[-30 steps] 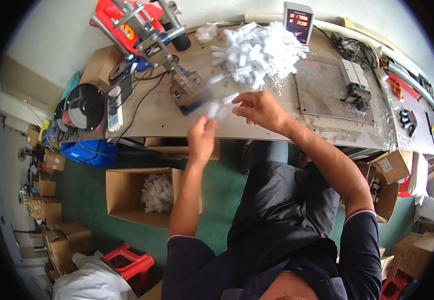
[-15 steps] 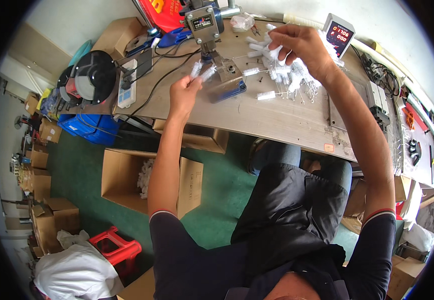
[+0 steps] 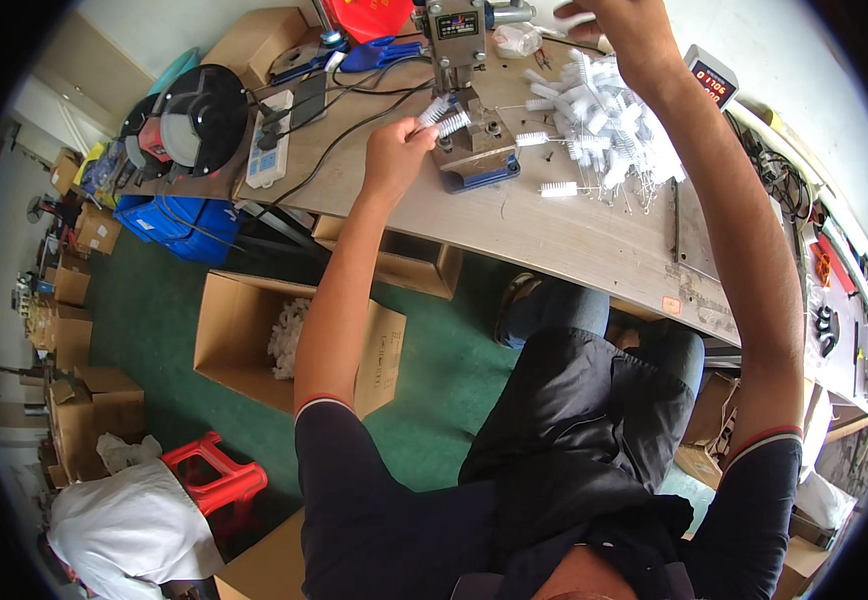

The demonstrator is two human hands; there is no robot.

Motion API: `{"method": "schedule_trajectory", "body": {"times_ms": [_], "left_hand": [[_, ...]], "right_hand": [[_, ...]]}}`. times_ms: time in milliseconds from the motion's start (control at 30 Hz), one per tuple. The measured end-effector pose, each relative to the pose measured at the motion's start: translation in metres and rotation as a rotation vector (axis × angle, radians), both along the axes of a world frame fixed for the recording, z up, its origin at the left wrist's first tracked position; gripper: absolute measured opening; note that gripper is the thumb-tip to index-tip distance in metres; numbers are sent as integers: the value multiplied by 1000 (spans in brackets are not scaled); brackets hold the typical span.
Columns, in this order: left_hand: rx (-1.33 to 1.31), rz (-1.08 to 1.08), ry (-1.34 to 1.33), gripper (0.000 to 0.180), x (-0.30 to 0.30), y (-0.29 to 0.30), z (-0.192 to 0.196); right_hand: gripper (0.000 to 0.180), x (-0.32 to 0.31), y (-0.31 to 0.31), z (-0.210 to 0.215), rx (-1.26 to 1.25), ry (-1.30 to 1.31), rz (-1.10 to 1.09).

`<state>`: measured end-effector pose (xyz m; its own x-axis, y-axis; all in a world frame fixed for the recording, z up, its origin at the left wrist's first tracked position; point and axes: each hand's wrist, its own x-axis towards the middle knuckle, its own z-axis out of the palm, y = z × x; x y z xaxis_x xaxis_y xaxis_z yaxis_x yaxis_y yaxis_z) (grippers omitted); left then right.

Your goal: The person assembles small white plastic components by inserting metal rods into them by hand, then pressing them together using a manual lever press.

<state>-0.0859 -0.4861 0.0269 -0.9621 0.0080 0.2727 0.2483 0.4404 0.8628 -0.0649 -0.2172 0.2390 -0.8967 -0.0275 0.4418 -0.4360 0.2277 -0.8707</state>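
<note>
My left hand [image 3: 399, 158] is closed, pinching small white bristle brushes [image 3: 452, 123] by their lower ends. Their bristled tips sit over the near left side of the metal base [image 3: 480, 160] of a bench press [image 3: 458, 48]. My right hand [image 3: 636, 42] is raised at the top edge of the view, beyond a heap of white brushes [image 3: 609, 125]. Its fingers are curved and apart, with nothing visible in them, near the end of the press's handle [image 3: 512, 13]. Several single brushes with thin wire stems lie between the base and the heap.
A digital counter [image 3: 711, 78] stands right of the heap. Left of the press are black cables, a white control box [image 3: 269, 150] and a round black machine [image 3: 194, 120]. An open carton [image 3: 239, 330] with white pieces and a red stool [image 3: 216, 475] are on the green floor.
My right hand has risen away from the brush heap to the top edge. My left hand has brought its brushes closer, onto the press base. The whole view has shifted slightly.
</note>
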Motion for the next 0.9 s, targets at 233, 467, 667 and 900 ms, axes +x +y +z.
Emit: {"method": "schedule_trajectory", "body": {"times_ms": [233, 467, 667, 900], "left_hand": [[-200, 91, 197, 22, 9, 2, 2], [-230, 107, 209, 20, 10, 5, 2], [-196, 88, 205, 21, 6, 4, 0], [-162, 90, 210, 26, 4, 5, -1]], "right_hand": [[80, -24, -15, 30, 51, 132, -27], [89, -38, -33, 54, -42, 58, 88], [79, -1, -4, 42, 61, 228, 171], [67, 54, 5, 9, 138, 195, 69]]}}
